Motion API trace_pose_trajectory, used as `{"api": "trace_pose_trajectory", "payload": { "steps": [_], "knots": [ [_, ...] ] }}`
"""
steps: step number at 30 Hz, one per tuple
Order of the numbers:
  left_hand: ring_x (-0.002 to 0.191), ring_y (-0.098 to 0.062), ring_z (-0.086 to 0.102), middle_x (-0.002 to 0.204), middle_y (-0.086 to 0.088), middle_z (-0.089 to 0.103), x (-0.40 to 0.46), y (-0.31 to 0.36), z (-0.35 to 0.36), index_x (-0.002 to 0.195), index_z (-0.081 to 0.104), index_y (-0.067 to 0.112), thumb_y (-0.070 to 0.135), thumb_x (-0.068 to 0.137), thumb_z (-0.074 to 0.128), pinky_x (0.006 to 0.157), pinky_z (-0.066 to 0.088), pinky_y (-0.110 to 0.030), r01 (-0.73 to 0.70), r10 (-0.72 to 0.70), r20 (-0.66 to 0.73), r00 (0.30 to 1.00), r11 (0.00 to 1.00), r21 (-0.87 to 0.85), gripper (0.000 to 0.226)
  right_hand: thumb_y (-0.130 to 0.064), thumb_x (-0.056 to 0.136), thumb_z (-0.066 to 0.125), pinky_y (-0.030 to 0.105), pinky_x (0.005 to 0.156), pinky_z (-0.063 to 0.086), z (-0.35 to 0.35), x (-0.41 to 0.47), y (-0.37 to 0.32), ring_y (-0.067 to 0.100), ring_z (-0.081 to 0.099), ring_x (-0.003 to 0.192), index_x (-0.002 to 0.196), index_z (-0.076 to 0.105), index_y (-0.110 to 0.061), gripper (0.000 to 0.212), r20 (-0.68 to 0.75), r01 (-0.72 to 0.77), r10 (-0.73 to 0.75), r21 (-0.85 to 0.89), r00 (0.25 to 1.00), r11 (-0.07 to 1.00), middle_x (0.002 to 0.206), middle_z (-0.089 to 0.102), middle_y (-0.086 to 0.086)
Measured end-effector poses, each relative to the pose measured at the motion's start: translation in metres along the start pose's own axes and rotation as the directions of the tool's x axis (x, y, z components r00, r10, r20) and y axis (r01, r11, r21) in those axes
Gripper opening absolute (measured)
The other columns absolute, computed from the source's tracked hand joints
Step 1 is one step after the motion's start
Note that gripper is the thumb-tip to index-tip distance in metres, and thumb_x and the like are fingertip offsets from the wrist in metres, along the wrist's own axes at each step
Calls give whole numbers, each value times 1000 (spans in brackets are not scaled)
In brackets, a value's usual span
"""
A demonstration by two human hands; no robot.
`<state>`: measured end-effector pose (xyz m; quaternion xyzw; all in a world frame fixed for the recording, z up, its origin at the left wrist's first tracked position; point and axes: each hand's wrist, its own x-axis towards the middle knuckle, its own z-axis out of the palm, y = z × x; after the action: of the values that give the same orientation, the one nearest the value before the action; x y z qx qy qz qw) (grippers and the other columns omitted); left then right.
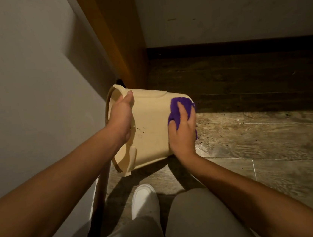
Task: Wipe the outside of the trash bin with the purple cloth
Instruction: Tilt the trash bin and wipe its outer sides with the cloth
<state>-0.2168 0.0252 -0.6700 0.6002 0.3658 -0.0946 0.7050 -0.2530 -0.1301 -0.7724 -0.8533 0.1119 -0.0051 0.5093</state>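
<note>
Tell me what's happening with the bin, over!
Left hand gripping rim of tilted cream plastic trash bin. Right hand pressing bunched purple cloth near its base. Dark specks remain mid-side. Nothing blocking.

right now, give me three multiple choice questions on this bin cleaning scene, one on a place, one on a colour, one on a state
1. Where on the trash bin is the purple cloth pressed?
A. inside the rim
B. on the outer wall near the base end
C. on the floor beside it

2. What colour is the bin?
A. cream
B. dark green
C. red

3. How is the bin held?
A. standing upright on the floor
B. tipped on its side, the left hand gripping its rim
C. hanging from the wall

Answers:
1. B, the right hand pushes the cloth against the outside at the end far from the opening.
2. A, the whole shell is pale cream, with a few dark specks.
3. B, the opening faces left and the thumb hooks over the rim.
</note>
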Motion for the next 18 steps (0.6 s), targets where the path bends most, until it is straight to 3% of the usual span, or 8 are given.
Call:
{"api": "trace_pose_trajectory", "payload": {
  "steps": [4, 7, 9, 11, 15, 18],
  "knots": [
    [120, -35, 67, 132, -12, 70, -1, 8, 5, 145, 46, 21, 57, 99, 53, 105, 51, -53, 39, -39, -23, 999, 999, 8, 59, -24, 103, 57, 45, 118, 40, 9, -17, -30, 28, 24, 154, 159, 31, -36, 63, 85, 159, -159, 6, 984, 987, 171, 12, 3],
    [104, -31, 77, 114, -11, 79, -7, 12, -1, 135, 61, 19, 58, 100, 51, 86, 62, -44, 99, -78, 143, 987, 985, -143, 53, -23, 102, 59, 47, 117, 42, 7, -15, -35, 25, 27, 153, 159, 33, -36, 63, 103, 167, -174, 71, 979, 983, 171, 16, 1],
    [115, -32, 72, 123, -11, 75, -11, 6, -9, 137, 64, 19, 59, 101, 46, 92, 60, -45, 110, -62, 277, 959, 981, -162, 56, -25, 102, 59, 48, 115, 45, 4, -9, -34, 24, 32, 151, 158, 35, -36, 62, 94, 129, -142, 131, 985, 983, 170, 19, -1],
    [115, -31, 72, 124, -10, 75, -14, -7, -13, 134, 66, 25, 66, 101, 37, 89, 60, -45, 48, -40, 327, 944, 999, -16, 60, -26, 102, 59, 50, 113, 46, 2, -7, -31, 24, 35, 149, 158, 34, -37, 61, 83, 114, -128, 159, 988, 981, 169, 21, -1],
    [113, -27, 73, 125, -6, 76, -23, -28, -14, 139, 59, 32, 74, 97, 28, 86, 62, -42, 33, -57, 334, 941, 996, 78, 67, -30, 103, 55, 52, 113, 45, 2, -5, -31, 24, 36, 149, 157, 37, -37, 58, 79, 111, -126, 172, 989, 979, 169, 23, -1],
    [120, -32, 69, 131, -12, 72, -22, -25, -10, 141, 59, 25, 72, 98, 28, 101, 55, -50, 51, -52, 320, 946, 999, 13, 71, -38, 105, 48, 53, 117, 41, 4, -9, -38, 24, 30, 153, 156, 42, -35, 52, 116, 161, -188, 209, 975, 965, 171, 22, -2]
  ]
}}
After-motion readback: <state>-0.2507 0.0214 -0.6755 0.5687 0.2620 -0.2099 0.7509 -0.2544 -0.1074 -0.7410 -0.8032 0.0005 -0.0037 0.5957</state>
